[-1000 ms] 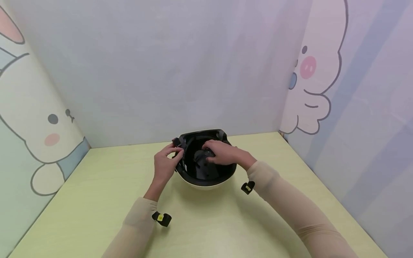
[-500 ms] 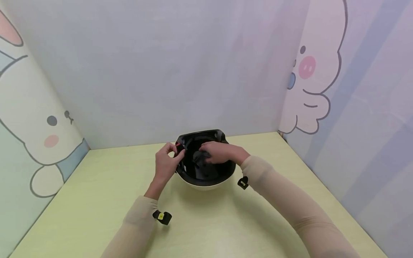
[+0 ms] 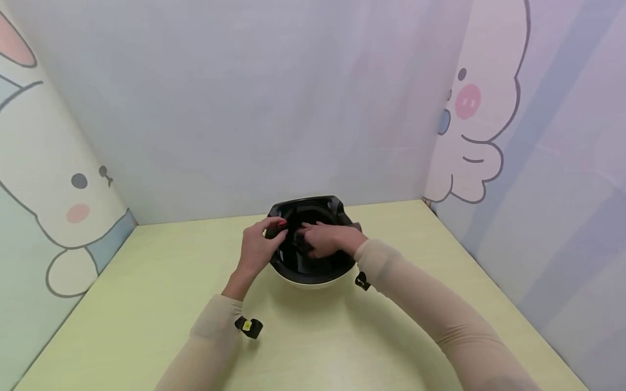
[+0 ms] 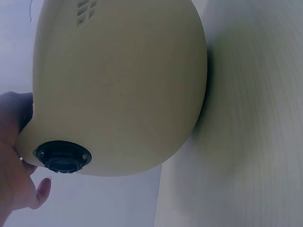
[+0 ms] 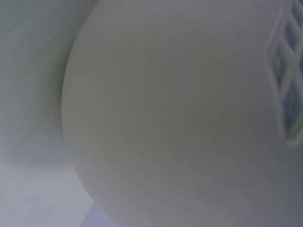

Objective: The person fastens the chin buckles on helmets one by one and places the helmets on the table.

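Nearest, two pale beige sleeves, the left (image 3: 207,336) and the right (image 3: 430,309), reach forward over the table (image 3: 122,304), a pale yellow-green top with a faint grain. By each cuff sits a small black wrist mount, the left one (image 3: 249,327) showing a yellow patch, the right one (image 3: 362,281) turned more away. Beyond the cuffs, the left hand (image 3: 256,247) is at the left edge of a helmet (image 3: 313,279), its thumb and forefinger bent narrowly around a small dark buckle (image 3: 282,222) with a red part. The right hand (image 3: 325,239) dips into the hollow of the helmet, forefinger reaching out over the dark lining — whether its other fingers hold anything there, one cannot tell. The helmet rests on the table near its far edge, rounded shell down, its black-rimmed opening turned up toward the person. From the left wrist, the cream shell shows a round black knob (image 4: 63,156) and a cluster of small vents (image 4: 86,12); from the right wrist, a diamond-patterned vent (image 5: 291,90). Farthest stand the walls — a plain grey-lilac back wall (image 3: 244,108), with a white cartoon animal (image 3: 39,157) at the left and a pink-snouted one (image 3: 494,108) at the right.
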The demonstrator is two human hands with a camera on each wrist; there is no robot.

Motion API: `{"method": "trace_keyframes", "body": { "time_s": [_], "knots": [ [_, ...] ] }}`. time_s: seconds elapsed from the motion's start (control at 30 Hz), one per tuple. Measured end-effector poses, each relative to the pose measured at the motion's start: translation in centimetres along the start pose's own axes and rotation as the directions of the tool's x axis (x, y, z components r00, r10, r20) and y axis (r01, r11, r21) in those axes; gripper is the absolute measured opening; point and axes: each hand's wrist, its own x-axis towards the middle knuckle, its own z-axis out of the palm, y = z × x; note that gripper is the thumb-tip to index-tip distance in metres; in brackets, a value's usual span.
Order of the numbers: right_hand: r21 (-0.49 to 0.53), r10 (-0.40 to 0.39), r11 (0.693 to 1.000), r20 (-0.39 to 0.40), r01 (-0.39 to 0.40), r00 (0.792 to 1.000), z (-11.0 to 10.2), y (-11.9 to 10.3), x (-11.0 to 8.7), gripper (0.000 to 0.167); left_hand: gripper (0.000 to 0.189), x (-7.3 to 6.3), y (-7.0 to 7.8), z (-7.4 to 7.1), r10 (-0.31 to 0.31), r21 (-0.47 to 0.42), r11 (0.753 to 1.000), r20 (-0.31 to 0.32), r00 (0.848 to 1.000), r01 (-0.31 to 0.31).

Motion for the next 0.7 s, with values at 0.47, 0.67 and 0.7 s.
{"method": "trace_keyframes", "body": {
  "time_s": [0.47,0.67,0.7],
  "knots": [
    [-0.039,-0.023,0.999,-0.135,0.018,0.991,0.78,0.13,-0.04,0.033,0.021,0.11,0.06,0.05,0.017,0.074,0.997,0.080,0.997,-0.023],
    [-0.021,-0.056,0.998,-0.295,0.052,0.954,0.84,0.40,-0.11,0.032,0.021,-0.06,-0.17,0.12,-0.002,0.102,0.995,0.106,0.994,-0.009],
    [-0.018,-0.056,0.998,-0.319,0.053,0.946,0.81,0.44,-0.15,0.031,0.021,-0.04,-0.16,0.15,-0.002,0.103,0.995,0.106,0.994,-0.009]
  ]
}}
